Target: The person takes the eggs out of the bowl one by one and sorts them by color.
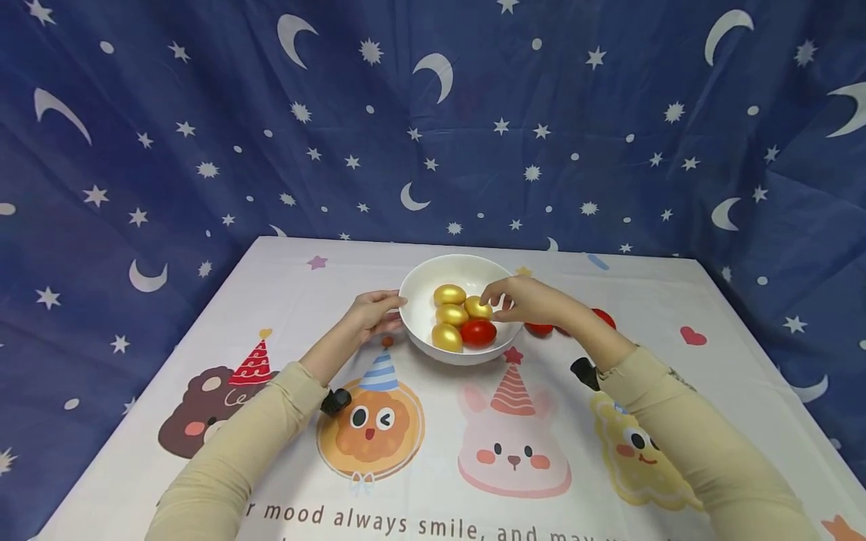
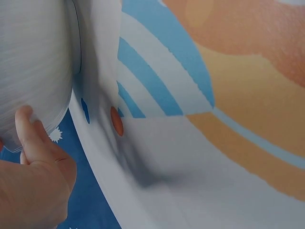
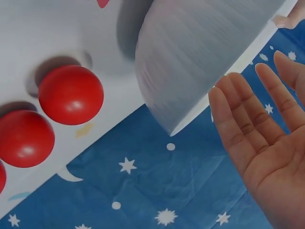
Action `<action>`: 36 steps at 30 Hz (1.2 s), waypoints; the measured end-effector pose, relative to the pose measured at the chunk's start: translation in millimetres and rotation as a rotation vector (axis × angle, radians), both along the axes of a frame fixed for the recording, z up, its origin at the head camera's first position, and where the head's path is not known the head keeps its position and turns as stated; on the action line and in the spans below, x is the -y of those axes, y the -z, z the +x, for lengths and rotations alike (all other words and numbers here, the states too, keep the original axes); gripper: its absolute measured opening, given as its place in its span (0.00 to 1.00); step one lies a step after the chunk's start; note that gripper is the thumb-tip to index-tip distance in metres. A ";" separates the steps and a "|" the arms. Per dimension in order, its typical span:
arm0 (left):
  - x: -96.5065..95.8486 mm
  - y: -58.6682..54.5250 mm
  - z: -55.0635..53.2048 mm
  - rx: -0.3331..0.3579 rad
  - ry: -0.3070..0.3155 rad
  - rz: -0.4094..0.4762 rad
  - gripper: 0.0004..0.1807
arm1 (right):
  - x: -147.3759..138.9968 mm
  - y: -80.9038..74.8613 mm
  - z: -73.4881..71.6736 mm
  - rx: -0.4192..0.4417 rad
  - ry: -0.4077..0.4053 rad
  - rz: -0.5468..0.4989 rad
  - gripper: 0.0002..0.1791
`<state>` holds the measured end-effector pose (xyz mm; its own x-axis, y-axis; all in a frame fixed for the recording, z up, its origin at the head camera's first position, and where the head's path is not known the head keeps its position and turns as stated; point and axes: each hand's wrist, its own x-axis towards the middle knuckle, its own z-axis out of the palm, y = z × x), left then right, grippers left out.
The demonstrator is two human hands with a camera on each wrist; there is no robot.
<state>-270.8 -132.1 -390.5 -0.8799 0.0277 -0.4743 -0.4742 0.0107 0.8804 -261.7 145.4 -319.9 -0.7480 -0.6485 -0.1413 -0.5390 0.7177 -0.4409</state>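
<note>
A white bowl (image 1: 421,336) stands at the middle of the table. In it lie several shiny gold eggs (image 1: 447,337) and one red egg (image 1: 478,333). My left hand (image 1: 373,312) grips the bowl's left side, with the thumb at the rim and the fingers against the outer wall, as the left wrist view also shows. Over the bowl's right side is my right hand (image 1: 526,300), its fingers loosely bent above the rightmost gold egg (image 1: 477,306). From the right wrist camera those fingers (image 3: 246,125) look spread, with nothing seen held; whether they touch the egg, I cannot tell.
Several red eggs (image 3: 71,95) lie on the table right of the bowl, partly behind my right forearm. The white tablecloth (image 1: 433,458) carries printed cartoon figures. A blue curtain (image 1: 433,120) with moons and stars hangs behind the table.
</note>
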 end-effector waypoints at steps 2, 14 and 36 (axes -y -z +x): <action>0.2 -0.7 0.3 -0.002 0.003 -0.004 0.25 | 3.2 0.1 -1.9 -0.017 -0.027 0.007 0.13; -0.1 -3.4 2.1 -0.014 -0.001 -0.032 0.25 | 24.2 -2.5 -10.1 -0.039 -0.139 0.098 0.10; -2.5 -5.3 2.5 0.009 0.000 -0.035 0.25 | 45.6 4.8 -20.7 0.055 -0.181 0.320 0.10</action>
<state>-268.2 -129.6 -385.3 -0.8755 0.0110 -0.4830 -0.4823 0.0409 0.8751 -282.3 99.9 -324.7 -0.6106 -0.6865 -0.3948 -0.6519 0.7188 -0.2418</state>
